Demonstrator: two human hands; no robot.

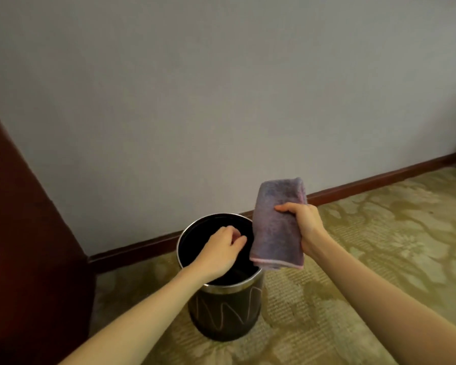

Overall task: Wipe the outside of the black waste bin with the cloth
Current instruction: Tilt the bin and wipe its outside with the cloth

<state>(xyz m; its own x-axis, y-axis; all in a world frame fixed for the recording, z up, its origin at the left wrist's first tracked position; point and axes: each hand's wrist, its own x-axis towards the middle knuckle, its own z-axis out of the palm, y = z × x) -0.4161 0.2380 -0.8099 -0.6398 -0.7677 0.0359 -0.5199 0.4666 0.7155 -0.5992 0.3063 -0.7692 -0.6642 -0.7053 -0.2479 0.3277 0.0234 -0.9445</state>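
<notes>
The black waste bin (228, 313) stands upright on the carpet near the wall, with a shiny metal rim and a pale zigzag line on its side. My left hand (221, 249) hovers over the bin's dark opening with its fingers loosely curled and nothing in them. To the right and slightly above the rim, my right hand (305, 223) grips a folded purple-grey cloth (275, 233) with a pink hem. The cloth hangs beside the bin's right edge, and its lower corner overlaps the rim in view.
A dark red-brown wooden panel (24, 233) rises at the left, close to the bin. A plain pale wall (221, 101) with a reddish skirting board (379, 180) runs behind. Patterned green-beige carpet (366, 259) spreads to the right and front.
</notes>
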